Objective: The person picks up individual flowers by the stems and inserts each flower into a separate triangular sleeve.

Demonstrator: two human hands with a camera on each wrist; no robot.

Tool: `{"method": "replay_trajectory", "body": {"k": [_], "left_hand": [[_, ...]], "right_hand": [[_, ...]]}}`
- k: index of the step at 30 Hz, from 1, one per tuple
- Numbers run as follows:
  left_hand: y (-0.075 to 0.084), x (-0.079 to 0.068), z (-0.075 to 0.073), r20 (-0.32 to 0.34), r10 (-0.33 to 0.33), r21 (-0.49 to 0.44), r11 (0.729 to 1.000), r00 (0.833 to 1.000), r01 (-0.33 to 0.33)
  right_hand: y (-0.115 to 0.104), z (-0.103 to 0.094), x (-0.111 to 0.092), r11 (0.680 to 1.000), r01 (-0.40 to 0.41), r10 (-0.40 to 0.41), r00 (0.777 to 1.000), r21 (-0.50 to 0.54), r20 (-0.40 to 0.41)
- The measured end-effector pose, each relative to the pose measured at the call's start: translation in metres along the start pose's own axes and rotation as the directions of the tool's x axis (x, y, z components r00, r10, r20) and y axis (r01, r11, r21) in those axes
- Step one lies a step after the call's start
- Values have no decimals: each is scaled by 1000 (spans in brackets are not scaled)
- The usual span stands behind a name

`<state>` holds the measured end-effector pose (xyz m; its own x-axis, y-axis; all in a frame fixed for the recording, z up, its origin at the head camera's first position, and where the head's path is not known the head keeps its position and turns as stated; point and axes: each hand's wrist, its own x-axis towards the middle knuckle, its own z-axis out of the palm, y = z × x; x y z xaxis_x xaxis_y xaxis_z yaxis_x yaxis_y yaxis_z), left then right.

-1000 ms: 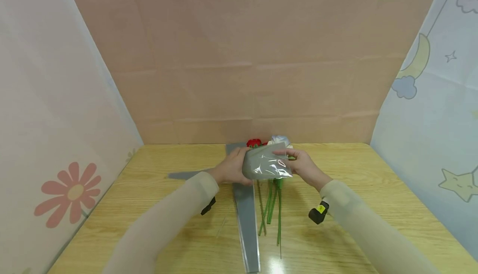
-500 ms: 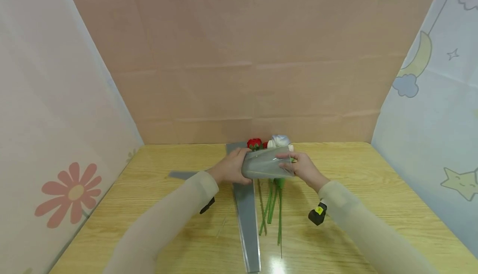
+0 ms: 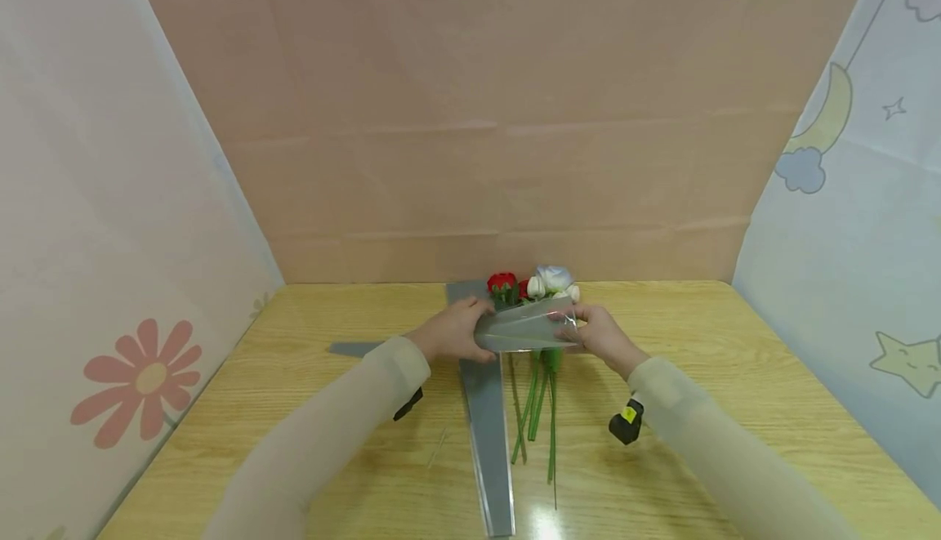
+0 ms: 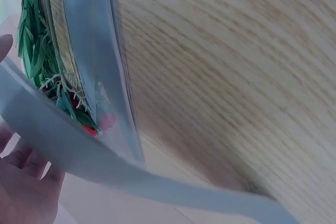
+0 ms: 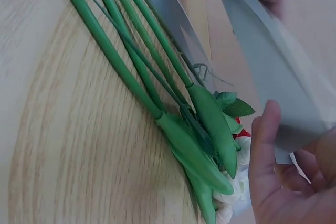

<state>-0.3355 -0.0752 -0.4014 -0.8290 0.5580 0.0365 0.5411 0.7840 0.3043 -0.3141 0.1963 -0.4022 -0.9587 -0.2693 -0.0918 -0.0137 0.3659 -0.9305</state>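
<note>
A folded grey flower wrapping sheet (image 3: 524, 329) with a clear, shiny edge stretches between both hands above the table. My left hand (image 3: 454, 332) grips its left end, thumb and fingers around it; in the left wrist view the grey wrap (image 4: 79, 145) curves away to the lower right. My right hand (image 3: 601, 337) pinches the opposite end, and the right wrist view shows its fingers (image 5: 268, 129) at the wrap's edge. Under the sheet lie artificial flowers: a red rose (image 3: 501, 281), a pale blue rose (image 3: 554, 277) and white buds. Their green stems (image 3: 535, 409) point toward me.
A long grey wrapping strip (image 3: 488, 450) lies lengthwise on the wooden table (image 3: 367, 475), left of the stems. Another grey tail (image 3: 353, 349) sticks out beyond my left forearm. Fabric screens enclose the back (image 3: 470, 156) and both sides.
The wrap between my hands has tilted and lowered at its upper edge, so more of the blossoms behind it shows. My hands have barely moved.
</note>
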Motion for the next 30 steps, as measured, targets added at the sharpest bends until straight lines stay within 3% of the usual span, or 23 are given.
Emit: {"method": "replay_trajectory", "body": {"k": [9,30], "left_hand": [[-2,0,-4,47,-33,-110,993,998,38],[-2,1,-10,29,-37,-162,986,999,41]], "right_hand": [[2,-3,1,999,-18,17,999,36,38],[-1,-22,-7,995,67,-59,992,67,-107]]}}
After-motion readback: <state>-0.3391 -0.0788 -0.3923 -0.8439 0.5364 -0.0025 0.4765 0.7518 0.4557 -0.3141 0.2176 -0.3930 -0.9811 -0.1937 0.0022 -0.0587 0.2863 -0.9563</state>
